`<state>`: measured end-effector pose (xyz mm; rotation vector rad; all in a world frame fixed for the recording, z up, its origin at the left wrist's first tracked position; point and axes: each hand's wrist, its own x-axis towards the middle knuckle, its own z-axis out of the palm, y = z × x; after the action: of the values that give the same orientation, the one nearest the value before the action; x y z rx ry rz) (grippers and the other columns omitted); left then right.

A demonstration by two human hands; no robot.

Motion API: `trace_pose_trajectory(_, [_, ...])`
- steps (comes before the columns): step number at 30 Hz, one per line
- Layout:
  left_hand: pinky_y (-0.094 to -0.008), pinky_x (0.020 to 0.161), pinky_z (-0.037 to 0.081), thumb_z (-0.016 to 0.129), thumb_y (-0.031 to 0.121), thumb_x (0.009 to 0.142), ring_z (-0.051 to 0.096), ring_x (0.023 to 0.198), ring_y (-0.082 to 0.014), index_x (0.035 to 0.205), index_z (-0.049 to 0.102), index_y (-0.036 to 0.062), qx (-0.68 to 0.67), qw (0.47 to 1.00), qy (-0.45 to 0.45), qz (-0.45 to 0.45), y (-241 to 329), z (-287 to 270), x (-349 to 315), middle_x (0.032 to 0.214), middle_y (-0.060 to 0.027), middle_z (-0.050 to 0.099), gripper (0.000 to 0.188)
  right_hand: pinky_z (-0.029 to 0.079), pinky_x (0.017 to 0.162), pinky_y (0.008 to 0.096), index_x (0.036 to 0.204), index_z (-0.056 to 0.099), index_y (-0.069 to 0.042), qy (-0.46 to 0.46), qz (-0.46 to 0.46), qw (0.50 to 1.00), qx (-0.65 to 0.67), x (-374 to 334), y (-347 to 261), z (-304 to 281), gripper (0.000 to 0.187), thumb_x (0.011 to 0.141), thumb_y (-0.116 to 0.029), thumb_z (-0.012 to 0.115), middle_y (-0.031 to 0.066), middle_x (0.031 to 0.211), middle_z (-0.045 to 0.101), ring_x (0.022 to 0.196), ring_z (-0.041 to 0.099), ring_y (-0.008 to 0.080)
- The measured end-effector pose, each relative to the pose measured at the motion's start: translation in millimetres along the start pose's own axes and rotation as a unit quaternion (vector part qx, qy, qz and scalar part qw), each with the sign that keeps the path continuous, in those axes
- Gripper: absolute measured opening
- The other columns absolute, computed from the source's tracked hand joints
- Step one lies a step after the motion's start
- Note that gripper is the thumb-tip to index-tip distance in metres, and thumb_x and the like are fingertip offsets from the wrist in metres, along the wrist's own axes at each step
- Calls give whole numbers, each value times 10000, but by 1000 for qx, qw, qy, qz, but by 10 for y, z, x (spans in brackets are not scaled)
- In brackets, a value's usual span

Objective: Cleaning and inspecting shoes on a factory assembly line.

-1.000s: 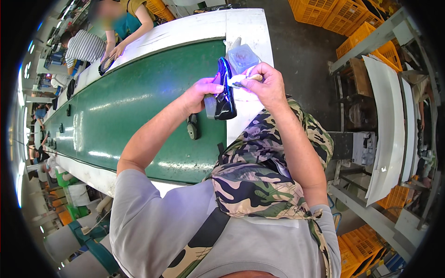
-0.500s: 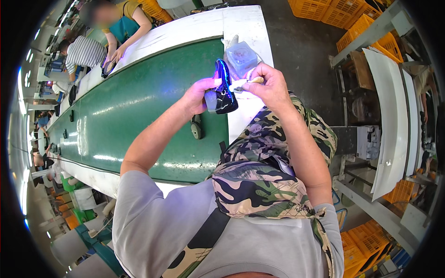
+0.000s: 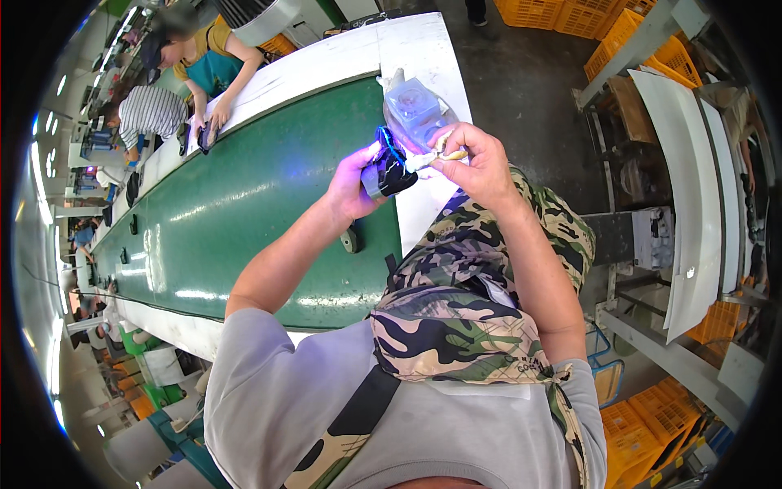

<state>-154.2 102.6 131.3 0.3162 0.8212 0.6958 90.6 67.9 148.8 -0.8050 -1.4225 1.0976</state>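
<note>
My left hand [image 3: 356, 186] is closed around a dark shoe [image 3: 391, 169], which is lit by a blue-violet glow along its edge. A bunched white cloth [image 3: 422, 160] is pinched between the thumb and fingers of my right hand [image 3: 479, 165], its end against or very near the shoe's right side. Just beyond my hands, a translucent bluish plastic container [image 3: 412, 106] stands on the white table edge [image 3: 450, 73]. Another shoe [image 3: 349, 240] lies on the green conveyor belt [image 3: 269, 187], partly hidden by my left forearm.
Along the belt's far side a co-worker [image 3: 213, 65] handles a dark shoe, with another person in stripes [image 3: 151, 110] beyond. Several shoes lie farther down the belt. Orange crates [image 3: 546, 18] and a rack with white sheets [image 3: 669, 179] stand to the right.
The shoe in my left hand has turned and tilted. The shoe on the belt is now more covered by my left forearm. My right hand still pinches the cloth beside the held shoe.
</note>
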Motion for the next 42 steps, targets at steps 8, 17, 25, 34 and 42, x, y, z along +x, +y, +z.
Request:
trace_pose_trajectory(8, [-267, 445, 529, 521, 468, 994, 698, 702, -288, 1230, 625, 103, -105, 990, -75, -61, -244, -97, 64, 1010, -199, 699, 447, 500, 810, 278, 839, 530, -52, 30, -75, 997, -19, -81, -13, -98, 243, 802, 23, 758, 146, 1075, 686, 928, 631, 154])
trace_pose_trajectory(17, [-254, 461, 485, 531, 581, 945, 655, 652, -229, 1184, 615, 12, -159, 985, -44, -54, -415, 286, 140, 918, -176, 672, 623, 502, 820, 285, 828, 531, -42, 81, -75, 994, -8, -228, -122, -364, 231, 794, 39, 745, 151, 1067, 680, 917, 633, 158])
trace_pose_trajectory(25, [-302, 544, 548, 548, 561, 938, 684, 717, -239, 1336, 566, 20, -38, 996, -68, 36, -491, 1402, 325, 1001, -125, 705, 672, 492, 877, 287, 845, 541, -49, 283, -71, 956, 11, -764, 199, -1069, 228, 806, 51, 742, 137, 1080, 665, 960, 612, 146])
trace_pose_trajectory(34, [-424, 1054, 489, 664, 164, 949, 635, 1160, -262, 1382, 485, 38, 201, 908, -368, -6, -1236, 3429, 602, 1261, -115, 638, 485, 523, 805, 283, 896, 557, -46, 534, -46, 800, 268, -1876, 761, -1702, 198, 833, 68, 706, 88, 958, 678, 863, 640, 148])
trace_pose_trajectory(42, [-321, 945, 514, 816, 71, 800, 619, 1064, -165, 1340, 481, -36, 387, 793, -469, 24, -2242, 4954, 614, 1164, -96, 635, 644, 529, 799, 410, 946, 570, -90, 517, -85, 712, 467, -2315, 1064, -1738, 171, 871, 16, 681, 92, 990, 665, 909, 658, 236])
